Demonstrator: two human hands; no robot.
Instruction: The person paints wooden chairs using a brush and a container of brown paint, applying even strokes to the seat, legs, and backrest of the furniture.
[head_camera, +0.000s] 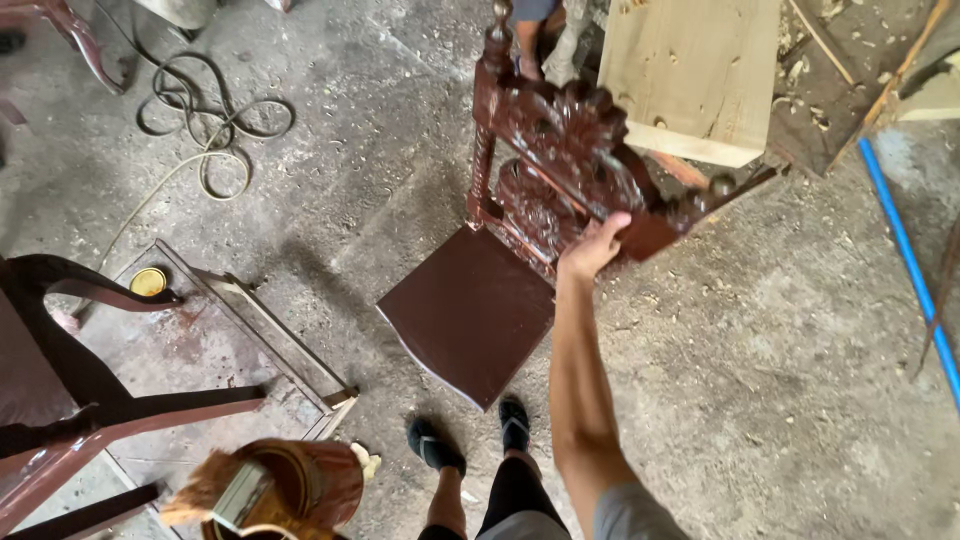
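— Grey concrete floor (300, 150), dusty, strewn with wood shavings toward the upper right.

— Containers?

— Two seen. Brown-stained tin (300, 485) at the bottom edge, a brush (215, 492) with pale bristles lying across its mouth; contents hidden. Small yellow round lid or cap (148, 282) on the flat wooden frame (270, 340) at left; cannot tell what is in it.

— Counts?

— One dark red-brown carved chair (500, 270) in the middle, seat facing up, back tilted away. Part of a second dark chair (60, 400) at the left edge. One coiled cord (205, 120) at upper left. One pale wooden block (690, 70) at the top. One blue pipe (910, 260) at right. Two feet in dark slippers (475, 435) just below the seat.

— Hands?

— Right hand (592, 248) raised, arm stretched straight forward, fingers curled around the top rail of the carved back, clamped on it. Left hand out of the picture. Another person's leg visible just behind the chair's post at the top.
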